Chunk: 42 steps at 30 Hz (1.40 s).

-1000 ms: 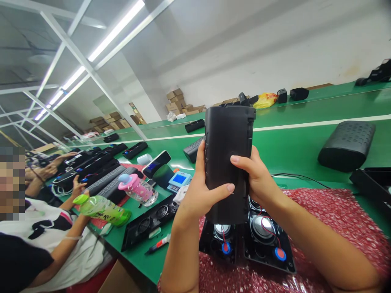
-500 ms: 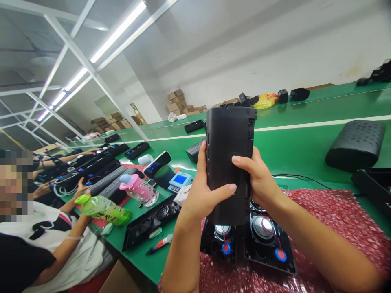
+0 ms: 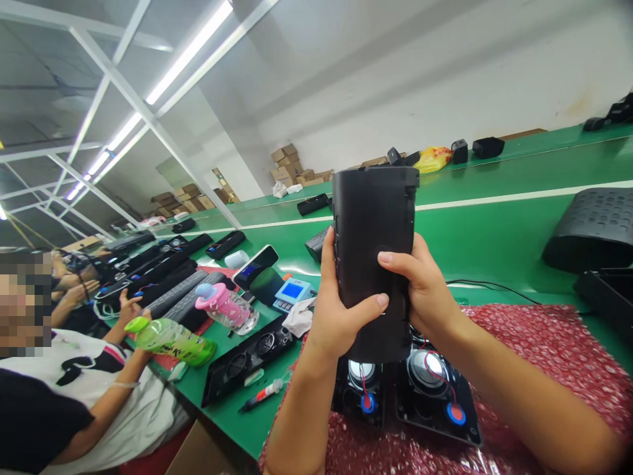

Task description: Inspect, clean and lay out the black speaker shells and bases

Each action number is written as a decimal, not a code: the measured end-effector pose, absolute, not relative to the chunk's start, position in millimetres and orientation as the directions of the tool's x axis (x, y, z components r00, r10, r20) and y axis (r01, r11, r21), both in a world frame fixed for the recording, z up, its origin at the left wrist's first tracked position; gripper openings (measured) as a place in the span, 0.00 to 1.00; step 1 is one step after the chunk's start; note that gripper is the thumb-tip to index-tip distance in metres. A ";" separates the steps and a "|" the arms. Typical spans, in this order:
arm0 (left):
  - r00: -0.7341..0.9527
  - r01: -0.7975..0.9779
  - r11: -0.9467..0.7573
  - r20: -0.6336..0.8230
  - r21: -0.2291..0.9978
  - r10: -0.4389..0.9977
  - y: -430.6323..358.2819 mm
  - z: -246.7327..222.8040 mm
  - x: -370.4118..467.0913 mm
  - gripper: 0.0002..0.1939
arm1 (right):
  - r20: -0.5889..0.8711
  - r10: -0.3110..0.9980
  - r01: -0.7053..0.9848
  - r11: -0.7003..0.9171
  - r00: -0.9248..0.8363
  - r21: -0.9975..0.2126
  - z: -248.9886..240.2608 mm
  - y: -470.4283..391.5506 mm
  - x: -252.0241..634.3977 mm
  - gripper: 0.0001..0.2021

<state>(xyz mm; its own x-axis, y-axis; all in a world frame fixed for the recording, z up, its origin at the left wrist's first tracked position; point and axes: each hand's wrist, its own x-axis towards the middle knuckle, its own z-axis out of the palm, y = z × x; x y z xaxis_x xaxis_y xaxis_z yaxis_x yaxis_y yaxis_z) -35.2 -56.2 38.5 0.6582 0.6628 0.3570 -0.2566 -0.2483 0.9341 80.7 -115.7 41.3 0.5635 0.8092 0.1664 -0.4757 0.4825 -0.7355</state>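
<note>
Closely, the person's two hands framed a black casing, fingers parted from thumbs by its width and gripping it on both sides. The left hand (image 3: 341, 316) took the left edge, with its thumb laid slantwise across the lower front; the right hand (image 3: 428, 284) took the right edge, its thumb pressed on the front a little higher. Most of the remaining fingers were hidden behind, so how they were spread there could not be told.

The black casing (image 3: 373, 218) stood upright in the air in front of the wearer, well above the desk (image 3: 475, 247). Its broad front was smooth and dull with rounded sides, a row of small dimples ran down the left edge, and the top right corner was notched.

Below it, partly covered by it, two black speaker panels (image 3: 435, 422) with silvery cones, red wires and blue-rimmed discs lay on red bubble wrap (image 3: 534, 356). To the left were a syringe-like tube (image 3: 267, 392), a longer black panel (image 3: 232, 366), a green bottle (image 3: 173, 340) near a co-worker's hand (image 3: 128, 307), and a pink-topped bottle (image 3: 227, 307). Farther off, a dimpled black case (image 3: 596, 218) sat at the right, and beyond it a yellow bag (image 3: 434, 159).
</note>
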 end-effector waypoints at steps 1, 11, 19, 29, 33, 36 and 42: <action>0.659 -0.254 -0.247 0.354 0.935 0.663 -56.4 39.0 -35.1 0.58 | 0.167 0.808 -0.474 0.484 0.565 -0.736 41.2 -115.8 80.8 0.33; 0.661 -0.257 -0.242 0.353 0.936 0.663 -55.7 38.9 -35.6 0.58 | 0.167 0.817 -0.491 0.480 0.552 -0.726 41.0 -115.9 80.7 0.34; 0.666 -0.256 -0.246 0.355 0.935 0.656 -55.4 38.4 -35.9 0.58 | 0.165 0.817 -0.477 0.473 0.553 -0.740 40.6 -115.1 80.4 0.33; 0.673 -0.236 -0.269 0.357 0.934 0.648 -55.5 40.0 -37.1 0.58 | 0.172 0.817 -0.469 0.472 0.550 -0.746 39.7 -114.7 80.6 0.32; 0.671 -0.232 -0.269 0.354 0.935 0.651 -55.1 39.8 -37.6 0.58 | 0.175 0.818 -0.479 0.478 0.548 -0.737 40.2 -114.7 81.0 0.33; 0.665 -0.212 -0.287 0.353 0.934 0.658 -56.4 40.4 -38.3 0.58 | 0.181 0.824 -0.468 0.469 0.537 -0.749 40.0 -114.8 82.1 0.34; 0.640 -0.185 -0.307 0.351 0.934 0.683 -59.8 40.4 -38.3 0.58 | 0.219 0.834 -0.446 0.471 0.507 -0.761 35.0 -109.7 85.2 0.32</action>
<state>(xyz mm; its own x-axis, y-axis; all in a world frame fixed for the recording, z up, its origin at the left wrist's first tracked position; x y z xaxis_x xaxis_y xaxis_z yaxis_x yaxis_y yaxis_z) -38.3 -59.8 40.4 0.6402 0.6832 0.3514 -0.1846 -0.3071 0.9336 85.2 -109.7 35.0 0.5073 0.8336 0.2187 -0.4465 0.4712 -0.7607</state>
